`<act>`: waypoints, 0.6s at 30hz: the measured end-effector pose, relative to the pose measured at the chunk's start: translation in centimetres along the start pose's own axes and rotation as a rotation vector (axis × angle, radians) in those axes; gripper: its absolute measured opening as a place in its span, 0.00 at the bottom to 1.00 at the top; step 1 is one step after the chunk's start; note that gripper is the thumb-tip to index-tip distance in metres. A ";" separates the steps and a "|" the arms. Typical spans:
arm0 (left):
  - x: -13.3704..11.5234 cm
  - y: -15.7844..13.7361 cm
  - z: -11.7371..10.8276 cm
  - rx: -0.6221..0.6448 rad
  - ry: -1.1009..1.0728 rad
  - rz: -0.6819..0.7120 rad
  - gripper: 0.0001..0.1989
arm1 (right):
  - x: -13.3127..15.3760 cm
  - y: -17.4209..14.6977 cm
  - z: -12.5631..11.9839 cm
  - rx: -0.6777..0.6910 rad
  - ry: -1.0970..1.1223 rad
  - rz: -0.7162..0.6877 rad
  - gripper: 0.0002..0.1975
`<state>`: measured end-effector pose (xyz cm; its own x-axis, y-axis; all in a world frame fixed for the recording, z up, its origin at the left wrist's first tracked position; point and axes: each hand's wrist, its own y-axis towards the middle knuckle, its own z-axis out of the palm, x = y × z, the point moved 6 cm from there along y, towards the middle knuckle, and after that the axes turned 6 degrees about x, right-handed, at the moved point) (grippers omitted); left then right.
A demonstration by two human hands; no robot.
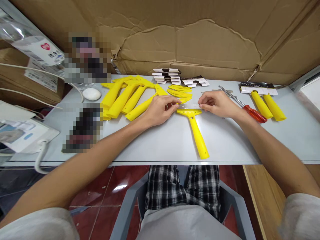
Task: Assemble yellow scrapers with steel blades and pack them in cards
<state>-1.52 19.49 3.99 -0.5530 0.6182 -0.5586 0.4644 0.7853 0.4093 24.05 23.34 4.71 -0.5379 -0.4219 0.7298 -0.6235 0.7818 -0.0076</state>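
A thin metal blade (pixel 189 106) spans the gap between my two hands. My left hand (pixel 161 109) pinches its left end, while the fingertips of my right hand (pixel 217 102) pinch the right end. Just below the blade, a yellow scraper handle (pixel 199 140) lies on the table with its wide head towards the blade. Whether the blade touches that head I cannot tell. Several thin yellow strips (pixel 178 94) lie just beyond my left fingertips. A red-handled screwdriver (pixel 254 113) rests beside my right wrist, its shaft pointing away from me.
Several yellow scraper handles (pixel 122 98) are piled at left. Printed card sleeves (pixel 167 77) are stacked at the back. Two scrapers (pixel 274 107) with card-covered heads lie at right. A white rounded object (pixel 91 94), a white device (pixel 27 133) and a plastic bottle (pixel 37 46) occupy the left side.
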 end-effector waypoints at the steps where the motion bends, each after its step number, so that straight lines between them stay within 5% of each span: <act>1: 0.0 0.0 0.0 0.005 -0.004 -0.007 0.14 | 0.0 0.0 0.0 0.008 -0.016 -0.004 0.26; 18: 0.3 0.0 -0.1 0.094 -0.052 0.046 0.17 | 0.6 -0.5 -0.4 0.062 -0.109 -0.019 0.24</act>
<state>-1.80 19.64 3.92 -0.4938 0.6493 -0.5784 0.5528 0.7479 0.3675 24.26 22.86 5.44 -0.5819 -0.4860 0.6520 -0.6663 0.7446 -0.0396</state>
